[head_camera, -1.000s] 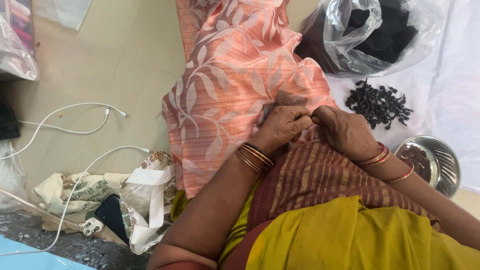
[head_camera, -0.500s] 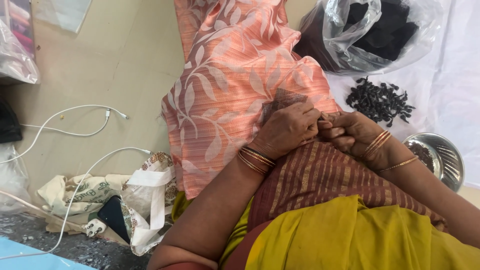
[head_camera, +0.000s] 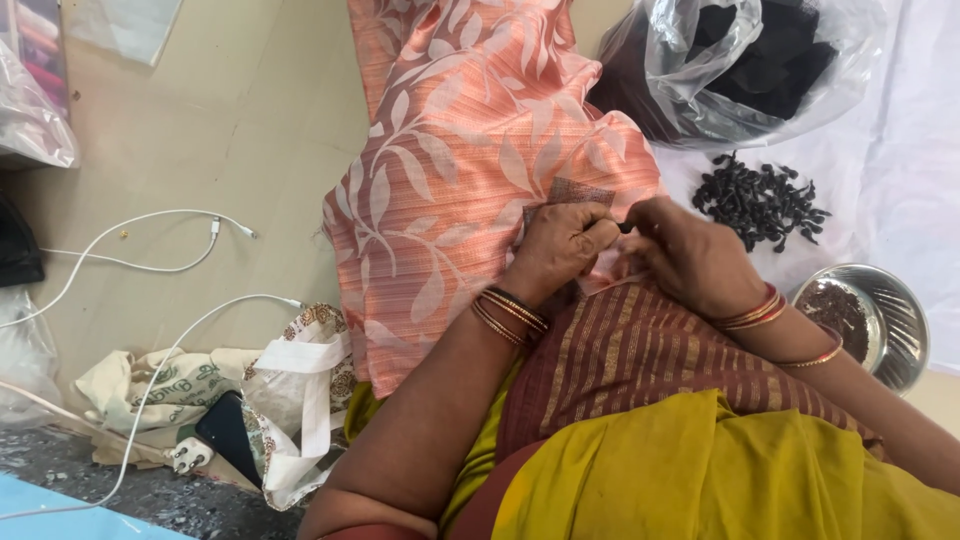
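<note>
Two hands meet at the lower edge of the peach leaf-print cloth (head_camera: 470, 170), which is the landmark here. Left hand (head_camera: 560, 245) is curled nearly closed, fingertips pinching the cloth edge beside a small brown woven patch (head_camera: 578, 192) that lies on the cloth. Right hand (head_camera: 690, 255) sits just right of it, also curled nearly closed, thumb and forefinger pinched on something small and dark (head_camera: 627, 227); too small to tell what. The hands almost touch at the fingertips.

Right of the cloth: a loose pile of small black pieces (head_camera: 760, 200) on a white sheet (head_camera: 900, 190). Above that pile, a clear plastic bag (head_camera: 740, 65) with more dark stuff inside. Below and right of the pile, a steel bowl (head_camera: 885, 330) holding dark bits. Left of the cloth: white charging cables (head_camera: 150, 260) on the floor, a printed tote bag (head_camera: 290, 390) with a plug (head_camera: 185, 457) beside it.

My read on doing this well: keep the left pinch tight and close to the work point so the cloth edge stays flat and taut, move the right hand in short strokes, and keep the brown patch from sliding.
</note>
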